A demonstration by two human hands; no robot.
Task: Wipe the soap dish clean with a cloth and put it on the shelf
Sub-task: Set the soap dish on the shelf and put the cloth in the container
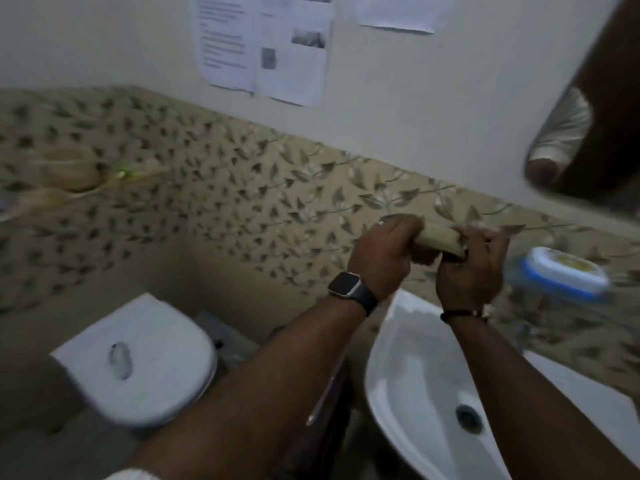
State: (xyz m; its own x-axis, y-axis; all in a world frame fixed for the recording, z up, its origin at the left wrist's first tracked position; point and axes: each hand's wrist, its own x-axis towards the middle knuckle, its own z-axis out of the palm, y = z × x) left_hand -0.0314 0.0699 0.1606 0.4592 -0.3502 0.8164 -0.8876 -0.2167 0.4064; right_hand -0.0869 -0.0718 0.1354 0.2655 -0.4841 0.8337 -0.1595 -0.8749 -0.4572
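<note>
I hold a pale beige oblong soap dish [440, 239] up in front of the leaf-patterned wall tiles, above the sink's back left edge. My left hand [381, 252], with a watch on its wrist, is closed over the dish's left end. A fuzzy beige cloth [425, 260] is bunched under its fingers. My right hand [471, 271] grips the dish's right end from below. Motion blur hides the dish's inside and just where the cloth touches it.
A white sink [412, 362] lies below my hands and a closed white toilet [138, 358] to the left. A blue-and-white holder with yellow soap [568, 271] sits by the wall at right. A beige wall fixture [74, 171] is far left, a mirror [588, 143] top right.
</note>
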